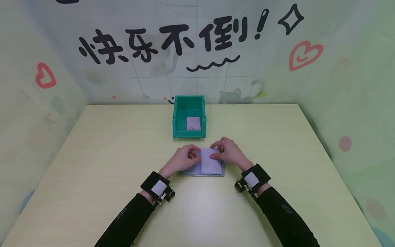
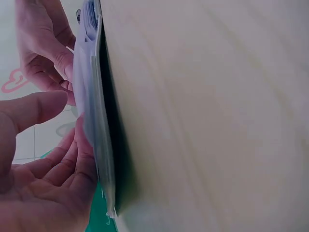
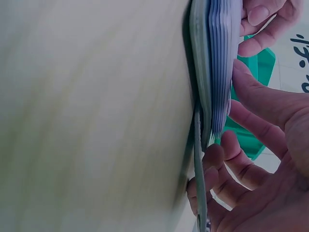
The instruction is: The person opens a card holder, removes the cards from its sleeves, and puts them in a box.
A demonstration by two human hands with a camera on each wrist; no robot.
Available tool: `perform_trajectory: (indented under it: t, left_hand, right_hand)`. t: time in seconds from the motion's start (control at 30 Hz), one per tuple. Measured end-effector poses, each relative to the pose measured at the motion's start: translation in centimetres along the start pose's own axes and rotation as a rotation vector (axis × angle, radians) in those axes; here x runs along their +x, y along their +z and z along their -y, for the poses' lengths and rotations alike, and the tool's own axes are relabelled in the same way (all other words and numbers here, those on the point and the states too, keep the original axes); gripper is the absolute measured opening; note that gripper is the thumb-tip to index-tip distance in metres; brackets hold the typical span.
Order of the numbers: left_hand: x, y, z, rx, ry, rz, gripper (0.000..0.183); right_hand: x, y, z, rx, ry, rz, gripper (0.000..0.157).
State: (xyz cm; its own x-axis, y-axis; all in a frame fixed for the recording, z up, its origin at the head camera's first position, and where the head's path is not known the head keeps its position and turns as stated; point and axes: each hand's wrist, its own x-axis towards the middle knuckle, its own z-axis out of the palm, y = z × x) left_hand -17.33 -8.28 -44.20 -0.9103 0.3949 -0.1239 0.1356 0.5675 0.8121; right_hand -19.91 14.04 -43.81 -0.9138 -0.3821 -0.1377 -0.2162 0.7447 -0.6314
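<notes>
A small notebook [image 1: 211,164] with pale purple pages and a grey-blue cover lies open on the table. My left hand [image 1: 185,157] is at its left side; in the left wrist view, fingertips [image 2: 83,137] touch the page while the thumb [image 2: 46,108] stands off it. My right hand [image 1: 229,152] holds the right part by its far right corner. In the right wrist view, the thumb [image 3: 248,79] lies against the stacked pages [image 3: 219,72], and other fingers curl round the edge of the cover [image 3: 199,169].
Just beyond the notebook stands a teal open-fronted bin [image 1: 188,134] with a small pinkish patterned card [image 1: 193,124] inside. The pale wooden table [image 1: 102,154] is bordered by printed backdrop walls [image 1: 197,85] behind and on both sides.
</notes>
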Motion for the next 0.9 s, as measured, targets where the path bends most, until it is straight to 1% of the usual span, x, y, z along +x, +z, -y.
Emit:
perform_trajectory:
  t: [0.1,0.23,0.3,0.4,0.5,0.6,0.73,0.9]
  left_hand:
    - [0.16,-0.19,-0.05,-0.002,-0.010,0.026,0.041]
    - [0.43,-0.50,-0.38,0.036,-0.008,0.069,0.053]
    - [0.54,-0.59,-0.50,0.061,-0.004,0.084,0.054]
    - [0.65,-0.65,-0.56,0.074,-0.009,0.097,0.053]
    - [0.66,-0.66,-0.54,0.068,-0.019,0.097,0.051]
    - [0.63,-0.59,-0.44,0.052,-0.027,0.092,0.051]
    - [0.42,-0.57,-0.20,0.005,-0.047,0.079,0.054]
    - [0.17,-0.80,0.41,-0.094,-0.064,0.090,0.055]
  right_hand:
    - [0.09,-0.06,0.04,-0.006,0.005,-0.007,0.034]
    - [0.11,-0.15,0.18,-0.004,0.009,-0.024,0.034]
    - [0.07,-0.23,0.29,0.003,0.004,-0.030,0.034]
    - [0.06,-0.22,0.31,0.024,0.003,-0.042,0.032]
    - [0.04,-0.09,0.03,0.082,0.023,-0.070,0.025]
    - [-0.04,-0.05,-0.30,0.164,0.055,-0.072,0.020]
    - [-0.41,-0.24,-0.18,0.265,0.070,-0.027,0.029]
    - [-0.76,-0.12,0.12,0.368,0.020,0.045,0.041]
